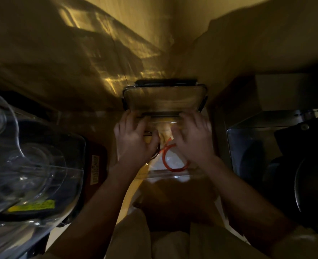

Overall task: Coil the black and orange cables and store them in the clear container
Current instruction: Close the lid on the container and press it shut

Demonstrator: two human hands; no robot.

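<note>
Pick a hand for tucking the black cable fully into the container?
Left, probably. The left hand lies right over the black cable at the clear container's left side; the right hand is beside the orange cable.

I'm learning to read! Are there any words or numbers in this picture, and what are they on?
No text here can be read.
Yellow-green sticker on the dark appliance at the left: it seems to carry print, too blurred to read.
Pale label on the dark red surface left of the left hand: rows of small print, too small and blurred.
Clear container and its lid: no writing visible.
</note>
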